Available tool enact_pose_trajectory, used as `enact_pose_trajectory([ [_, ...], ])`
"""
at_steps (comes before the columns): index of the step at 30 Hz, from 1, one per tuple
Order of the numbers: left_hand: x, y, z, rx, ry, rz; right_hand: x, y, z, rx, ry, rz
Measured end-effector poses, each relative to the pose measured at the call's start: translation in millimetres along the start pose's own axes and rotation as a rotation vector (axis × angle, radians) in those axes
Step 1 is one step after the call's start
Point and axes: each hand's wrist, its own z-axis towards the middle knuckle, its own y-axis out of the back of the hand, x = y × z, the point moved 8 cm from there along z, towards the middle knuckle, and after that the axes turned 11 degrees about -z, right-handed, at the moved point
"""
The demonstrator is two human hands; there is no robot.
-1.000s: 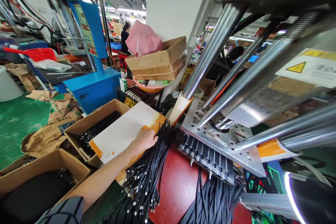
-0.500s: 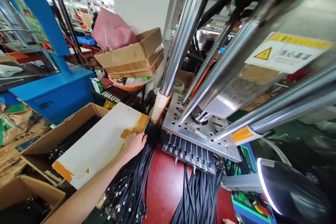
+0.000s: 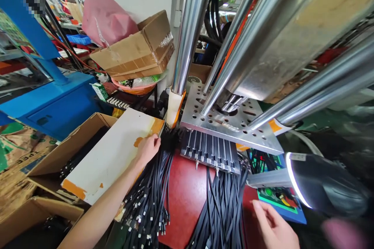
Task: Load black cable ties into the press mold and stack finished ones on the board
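1. Cable bundle (image 3: pixel 149 194) lies on red bench top (image 3: pixel 187 202), fanned out beside white board (image 3: pixel 113 155), top ends bunched under L hand (image 3: pixel 148 148).
2. L hand: fingers curled down on the bundle's top end at the board edge; looks like a pinch on a few cables, can't confirm.
3. R hand (image 3: pixel 273 227): fingers apart, holding nothing, just beside 2nd cable bunch (image 3: pixel 222 206) hanging from mold block (image 3: pixel 212 155).
4. Judgement: pull only a few at a time, keep ends aligned, avoid snagging connectors.
5. Keep fingers out from under press plate (image 3: pixel 230 124) and columns (image 3: pixel 189 31).
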Motion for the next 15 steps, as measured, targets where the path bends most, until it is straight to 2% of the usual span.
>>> enact_pose_trajectory([
  [4, 2.0, 2.7, 1.8, -0.016, -0.009, -0.049, 100.7, 10.6, 12.7, -0.022, 0.402, 0.034],
  [7, 3.4, 3.1, 2.5, -0.028, -0.027, -0.066, 163.3, 7.2, 28.3, -0.101, 0.638, -0.083],
  [11, 4.7, 2.0, 4.3, -0.042, -0.045, -0.078, 212.8, -6.6, 66.0, -0.238, 0.742, -0.386],
  [15, 5.7, 0.6, 6.5, -0.051, -0.049, -0.076, 245.3, -18.9, 103.7, -0.3, 0.756, -0.477],
])
